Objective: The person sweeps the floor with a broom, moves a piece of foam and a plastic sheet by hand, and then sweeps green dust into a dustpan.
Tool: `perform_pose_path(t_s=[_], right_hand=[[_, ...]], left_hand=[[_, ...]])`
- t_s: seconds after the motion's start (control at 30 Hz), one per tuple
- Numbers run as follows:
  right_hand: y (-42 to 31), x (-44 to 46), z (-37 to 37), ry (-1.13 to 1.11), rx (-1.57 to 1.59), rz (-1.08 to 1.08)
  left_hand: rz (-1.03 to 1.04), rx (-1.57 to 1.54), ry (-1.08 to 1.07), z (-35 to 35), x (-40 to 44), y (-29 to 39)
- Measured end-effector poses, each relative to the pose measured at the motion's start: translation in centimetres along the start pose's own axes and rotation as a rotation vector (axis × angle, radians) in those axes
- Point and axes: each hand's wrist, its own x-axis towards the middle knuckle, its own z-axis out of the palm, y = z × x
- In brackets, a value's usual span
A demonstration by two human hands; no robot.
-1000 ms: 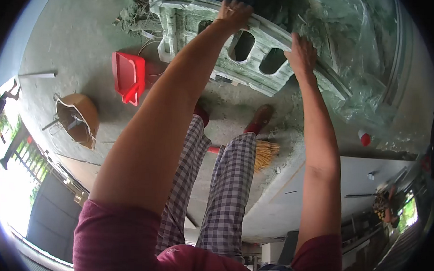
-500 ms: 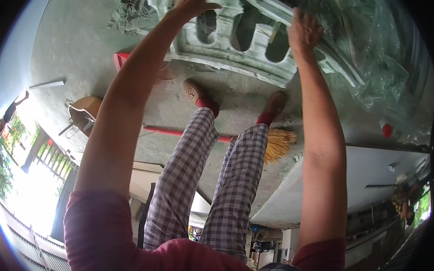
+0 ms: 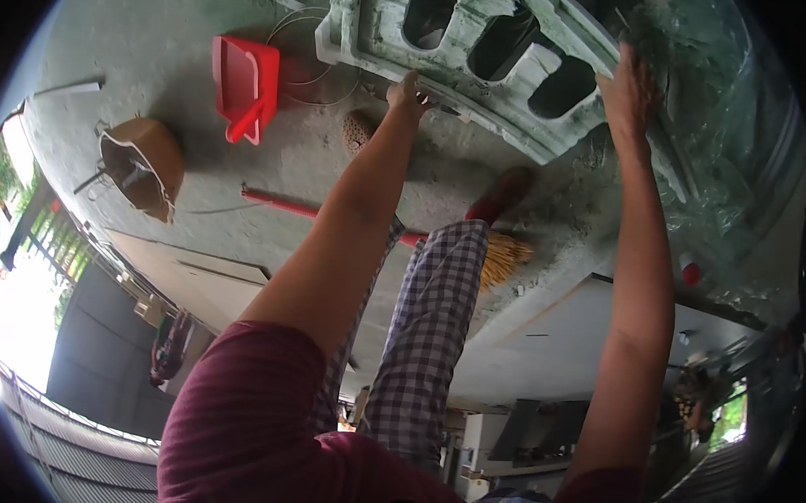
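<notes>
A large whitish-grey moulded panel [image 3: 377,21] with several rounded openings is at the top of the head view, cut off by the upper border. My left hand [image 3: 406,97] has its fingers closed on the panel's near edge. On the far right side, my right hand [image 3: 630,95] grips the rim by its corner; some of its fingers are hidden. The panel is tilted, and I cannot tell how much of it rests on the floor.
A red dustpan [image 3: 256,79] and a brown broken-edged basin [image 3: 151,160] are on the concrete floor at left. A straw broom [image 3: 506,260] with a red handle lies behind my feet. Clear plastic sheeting [image 3: 730,167] covers the right side. People appear in the background.
My left hand has shifted from the panel's far side to its near edge. The panel sits further right and more slanted in view, and the dustpan shows fully.
</notes>
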Motion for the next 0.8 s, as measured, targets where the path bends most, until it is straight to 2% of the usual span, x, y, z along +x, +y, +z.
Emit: perform_pose_path(t_s=[0.07,0.13,0.17,0.2,0.3,0.37,0.4,0.47,0.6,0.67,0.73,0.8], right_hand=[[-0.8,-0.5,-2.4,-0.038,0.004,-0.016],[-1.0,-2.2,-4.7,-0.033,0.006,0.046],[-1.3,-3.2,-6.5,-0.064,-0.005,0.08],[-1.5,-3.8,-8.3,-0.076,-0.015,0.11],[-2.4,-6.4,-12.5,-0.032,-0.041,0.097],[-2.8,-8.4,-17.4,-0.03,-0.053,0.192],[-2.2,-9.2,-21.1,-0.003,-0.053,0.171],[0.4,-10.0,-27.9,-0.043,-0.04,0.265],[1.6,-12.2,-27.5,-0.106,0.063,0.291],[3.6,-13.4,-29.7,-0.159,0.118,0.247],[7.3,-12.4,-29.5,-0.239,0.346,0.016],[10.4,-11.6,-30.6,-0.322,0.421,-0.057]], left_hand=[[0.063,-0.028,0.012,-1.0,-0.9,2.0],[0.4,0.288,-0.015,-2.9,-3.2,3.6],[0.543,0.451,0.079,-4.2,-2.8,3.5],[0.563,0.418,0.08,-3.8,-5.4,5.4],[0.42,0.446,0.102,-4.4,-13.0,10.4],[0.501,0.456,0.103,-4.8,-15.6,12.0],[0.559,0.513,0.139,-4.4,-18.6,12.6],[0.623,0.519,0.199,-2.6,-25.3,13.5],[0.6,0.539,0.184,-3.8,-28.1,12.6],[0.535,0.519,0.161,-4.9,-32.3,11.5],[0.547,0.514,0.168,-5.7,-35.3,11.6],[0.578,0.543,0.223,-4.8,-36.5,10.4]])
